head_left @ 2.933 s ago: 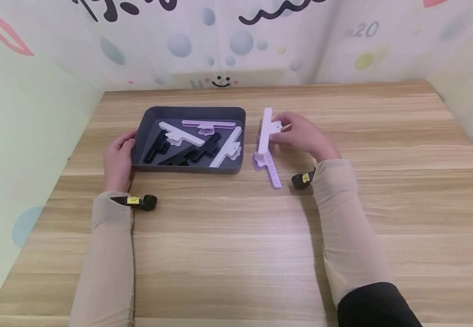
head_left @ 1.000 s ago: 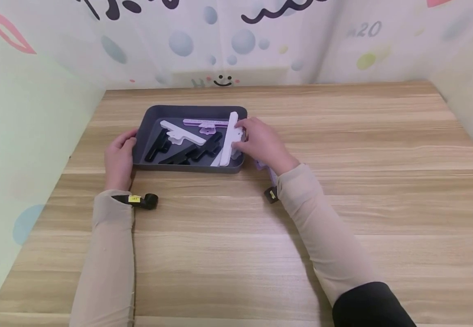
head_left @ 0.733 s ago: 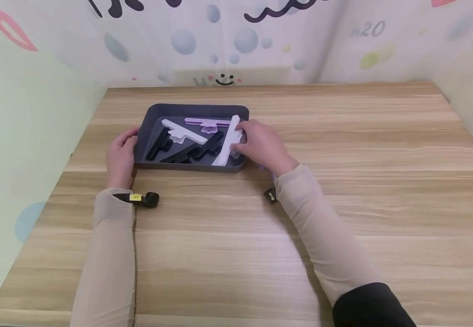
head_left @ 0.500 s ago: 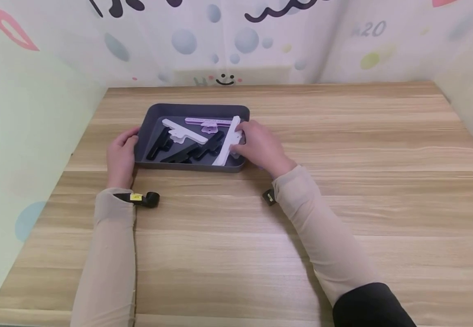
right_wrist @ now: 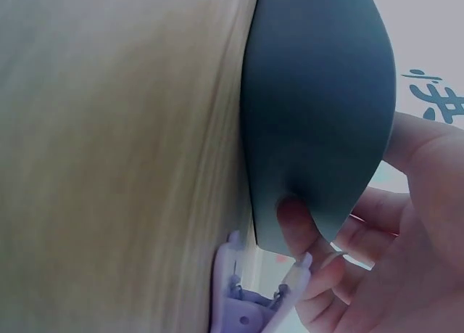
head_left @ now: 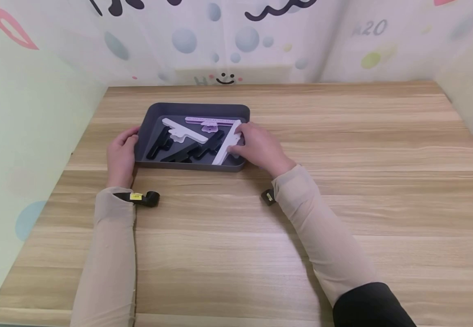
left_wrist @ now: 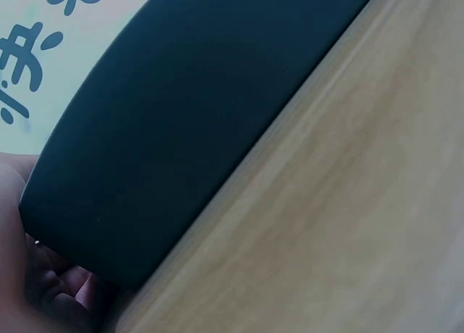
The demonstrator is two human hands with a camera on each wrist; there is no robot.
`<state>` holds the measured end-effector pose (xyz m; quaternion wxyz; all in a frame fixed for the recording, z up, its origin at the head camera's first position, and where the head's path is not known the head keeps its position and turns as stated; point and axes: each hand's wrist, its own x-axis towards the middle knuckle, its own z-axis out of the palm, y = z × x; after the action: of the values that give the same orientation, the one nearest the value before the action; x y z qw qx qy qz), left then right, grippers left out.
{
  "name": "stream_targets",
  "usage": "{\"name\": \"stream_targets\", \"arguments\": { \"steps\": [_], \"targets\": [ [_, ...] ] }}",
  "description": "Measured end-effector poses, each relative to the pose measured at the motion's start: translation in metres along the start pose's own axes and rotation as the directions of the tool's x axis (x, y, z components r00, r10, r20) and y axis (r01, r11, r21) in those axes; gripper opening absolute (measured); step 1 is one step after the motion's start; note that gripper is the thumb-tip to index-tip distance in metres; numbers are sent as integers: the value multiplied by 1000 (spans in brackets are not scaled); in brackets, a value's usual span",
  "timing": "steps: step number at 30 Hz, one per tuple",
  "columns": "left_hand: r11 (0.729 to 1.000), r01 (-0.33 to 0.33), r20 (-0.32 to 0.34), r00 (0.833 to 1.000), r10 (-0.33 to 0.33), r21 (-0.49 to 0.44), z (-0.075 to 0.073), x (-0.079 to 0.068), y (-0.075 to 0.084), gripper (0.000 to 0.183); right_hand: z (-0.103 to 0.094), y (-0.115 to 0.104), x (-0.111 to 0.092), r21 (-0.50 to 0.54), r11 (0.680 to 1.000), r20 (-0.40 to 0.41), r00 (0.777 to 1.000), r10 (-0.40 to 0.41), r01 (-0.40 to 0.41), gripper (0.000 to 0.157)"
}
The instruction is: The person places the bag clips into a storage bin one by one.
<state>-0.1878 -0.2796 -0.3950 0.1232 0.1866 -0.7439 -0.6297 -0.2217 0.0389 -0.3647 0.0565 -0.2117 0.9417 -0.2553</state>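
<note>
My left hand [head_left: 121, 156] holds the left side of a dark grey tray [head_left: 179, 166]; in the left wrist view its fingers curl at the tray's corner. At the other end my right hand [head_left: 261, 147] reaches over the rim, with thumb and forefinger on a white clip [head_left: 225, 145] lying slanted inside. Its other fingers are outside the tray, one fingertip touching the outer wall in the right wrist view. Also inside lie another white clip [head_left: 185, 131], a purple clip [head_left: 209, 121] and several black clips [head_left: 159, 144]. My right hand hides part of its clip.
A second purple clip [right_wrist: 243, 315] is on the wooden table [head_left: 204, 245] beside the tray's right end, mostly hidden in the head view. A printed curtain [head_left: 285, 41] hangs behind the table, and a pale wall [head_left: 28, 118] stands at the left.
My right hand has carried the white clip from the table right of the tray leftward into it, then lowered it onto the white clip lying there. The left hand keeps hold of the tray.
</note>
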Motion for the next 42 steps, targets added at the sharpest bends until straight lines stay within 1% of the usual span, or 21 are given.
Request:
{"name": "stream_targets", "arguments": {
  "steps": [12,18,23,33,38,42],
  "targets": [
    [999,0,-1,1000,0,34,0,-2,2,29,3,1,0,-32,999,6,1000,-21,21,47],
    [1000,6,5,1000,-6,-2,0,-2,2,29,3,1,-1,-59,997,14,998,-55,56,44],
    [1000,14,11,1000,-14,-18,0,-2,2,29,2,2,-3,-59,997,21,998,-57,58,40],
    [1000,0,0,1000,0,3,1,-3,3,28,3,3,-1,-60,998,15,999,-35,36,42],
    [1000,8,0,1000,-8,7,1,-3,4,28,3,4,-1,-62,997,12,999,-47,47,39],
    [1000,15,2,1000,-15,-3,1,-3,4,28,2,4,-1,-84,994,22,998,-66,67,39]
  ]
}}
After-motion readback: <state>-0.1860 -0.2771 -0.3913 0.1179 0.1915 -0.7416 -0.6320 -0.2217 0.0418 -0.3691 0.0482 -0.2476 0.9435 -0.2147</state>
